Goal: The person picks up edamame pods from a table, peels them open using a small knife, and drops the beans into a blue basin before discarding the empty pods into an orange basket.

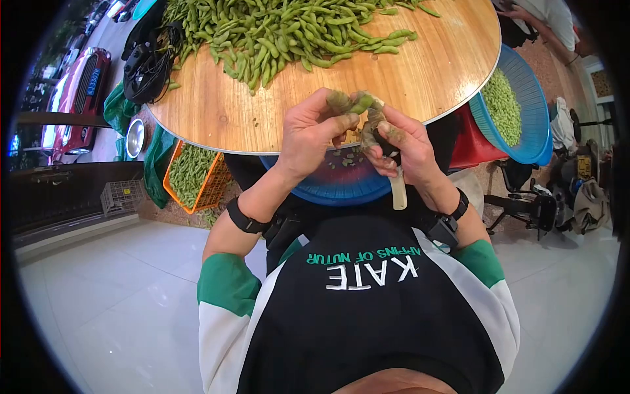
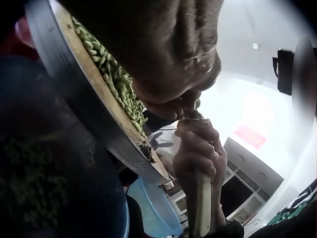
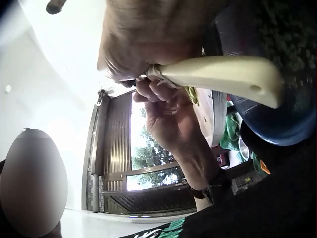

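Note:
In the head view, the left hand [image 1: 306,136] pinches a green pod [image 1: 361,105] over the table's near edge. The right hand [image 1: 410,144] meets it at the pod's other side, its fingers curled round a tool with a pale handle [image 1: 399,190]; its working end is hidden. Some fingertips on both hands look greenish-brown, stained or covered. The left wrist view has the left hand [image 2: 173,54] close against the right hand [image 2: 195,148], with the handle [image 2: 203,206] below. In the right wrist view, the handle [image 3: 223,77] sticks out from under the right hand [image 3: 148,34], near the left hand [image 3: 173,119].
Many pods [image 1: 282,33] are heaped on the round wooden table [image 1: 433,72]. Under its near edge sits a blue basin [image 1: 341,190] with green bits. An orange crate [image 1: 213,187] of pods stands left; a blue basket [image 1: 535,111] of beans, right. A black bag [image 1: 147,65] lies at the table's left edge.

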The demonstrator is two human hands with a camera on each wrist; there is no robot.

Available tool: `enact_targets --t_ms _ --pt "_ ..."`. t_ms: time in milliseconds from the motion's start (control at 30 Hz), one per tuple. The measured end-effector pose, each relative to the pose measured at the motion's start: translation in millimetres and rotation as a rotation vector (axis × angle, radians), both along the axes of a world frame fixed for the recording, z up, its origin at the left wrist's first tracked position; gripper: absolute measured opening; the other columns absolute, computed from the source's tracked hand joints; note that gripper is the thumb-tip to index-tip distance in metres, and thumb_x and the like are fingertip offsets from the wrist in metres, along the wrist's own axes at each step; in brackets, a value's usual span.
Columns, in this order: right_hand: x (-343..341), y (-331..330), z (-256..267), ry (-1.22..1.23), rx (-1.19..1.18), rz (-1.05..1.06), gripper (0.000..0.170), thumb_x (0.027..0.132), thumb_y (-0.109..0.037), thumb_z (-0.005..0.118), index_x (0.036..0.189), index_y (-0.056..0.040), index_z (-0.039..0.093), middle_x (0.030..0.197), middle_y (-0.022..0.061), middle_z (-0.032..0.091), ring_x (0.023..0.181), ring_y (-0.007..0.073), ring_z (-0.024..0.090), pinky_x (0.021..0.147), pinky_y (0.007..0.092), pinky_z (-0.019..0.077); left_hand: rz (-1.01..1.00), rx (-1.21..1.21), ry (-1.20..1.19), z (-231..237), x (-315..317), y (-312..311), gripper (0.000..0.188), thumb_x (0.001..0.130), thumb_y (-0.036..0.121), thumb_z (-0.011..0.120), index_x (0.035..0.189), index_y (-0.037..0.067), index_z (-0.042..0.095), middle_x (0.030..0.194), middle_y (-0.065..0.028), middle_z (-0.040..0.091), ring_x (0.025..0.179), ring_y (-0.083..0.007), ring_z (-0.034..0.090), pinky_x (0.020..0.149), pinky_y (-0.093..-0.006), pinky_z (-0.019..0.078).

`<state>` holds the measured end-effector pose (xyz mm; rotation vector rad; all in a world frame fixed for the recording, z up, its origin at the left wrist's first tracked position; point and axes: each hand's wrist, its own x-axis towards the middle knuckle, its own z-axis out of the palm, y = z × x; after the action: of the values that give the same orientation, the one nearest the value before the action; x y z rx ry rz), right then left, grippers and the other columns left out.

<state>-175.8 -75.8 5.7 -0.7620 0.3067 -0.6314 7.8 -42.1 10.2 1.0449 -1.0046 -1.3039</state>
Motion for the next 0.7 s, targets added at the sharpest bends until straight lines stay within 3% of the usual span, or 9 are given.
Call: enact_targets --t_ms 100,300,500,600,667,700 --pt "-0.7 3.0 0.9 0.070 -0.099 -0.064 0.035 0.099 -0.014 0.042 0.131 -0.0011 0.042 0.074 0.0041 0.052 0.049 0.0055 0.040 0.039 0.0181 0.0335 -0.014 0.006 0.071 -1.1 -1.3 -0.2 0.008 0.085 -0.002 0.061 0.091 0.002 0.059 0.078 0.0000 0.061 0.060 -0.0030 0.050 0.051 -0.0183 0.0383" --pt "0.9 5.8 0.5 0.091 -0.111 -0.145 0.030 0.098 -0.014 0.044 0.125 -0.0002 0.046 0.073 0.0038 0.052 0.048 0.0051 0.039 0.039 0.0175 0.0325 -0.006 -0.099 -0.067 -2.2 -1.2 -0.1 0.009 0.083 -0.004 0.062 0.090 0.001 0.059 0.078 -0.0005 0.061 0.061 -0.0044 0.052 0.052 -0.0192 0.0409" --pt "-4.3 4.6 12.9 0.018 0.025 -0.009 0.033 0.097 -0.015 0.046 0.126 0.0000 0.046 0.072 0.0045 0.052 0.047 0.0059 0.038 0.038 0.0177 0.0315 -0.192 0.001 0.210 -0.1 8.0 -3.5 0.012 0.082 -0.001 0.065 0.092 0.001 0.060 0.076 -0.0056 0.063 0.059 -0.0087 0.056 0.047 -0.0216 0.0437" --pt "-5.1 4.6 14.4 -0.043 0.071 0.056 0.035 0.097 -0.016 0.047 0.129 -0.0007 0.045 0.072 0.0048 0.050 0.047 0.0064 0.037 0.037 0.0177 0.0310 -0.277 0.101 0.418 -2.3 11.7 -4.1 0.013 0.083 0.001 0.065 0.095 0.001 0.060 0.077 -0.0091 0.064 0.055 -0.0115 0.058 0.044 -0.0228 0.0447" --pt "-4.0 5.2 10.5 -0.117 0.129 0.096 0.036 0.097 -0.016 0.047 0.130 -0.0021 0.044 0.073 0.0049 0.049 0.047 0.0064 0.036 0.037 0.0174 0.0308 -0.471 0.194 0.715 -4.5 13.4 -5.7 0.014 0.083 0.001 0.065 0.096 0.001 0.059 0.076 -0.0096 0.064 0.056 -0.0136 0.060 0.045 -0.0236 0.0463" --pt "-3.8 5.8 7.9 -0.192 0.188 0.129 0.037 0.097 -0.017 0.047 0.131 -0.0034 0.044 0.074 0.0051 0.048 0.047 0.0065 0.036 0.037 0.0172 0.0305 -0.471 0.192 0.716 -3.8 13.5 -6.6 0.014 0.083 0.001 0.065 0.096 0.001 0.059 0.076 -0.0096 0.064 0.056 -0.0136 0.060 0.045 -0.0236 0.0463"
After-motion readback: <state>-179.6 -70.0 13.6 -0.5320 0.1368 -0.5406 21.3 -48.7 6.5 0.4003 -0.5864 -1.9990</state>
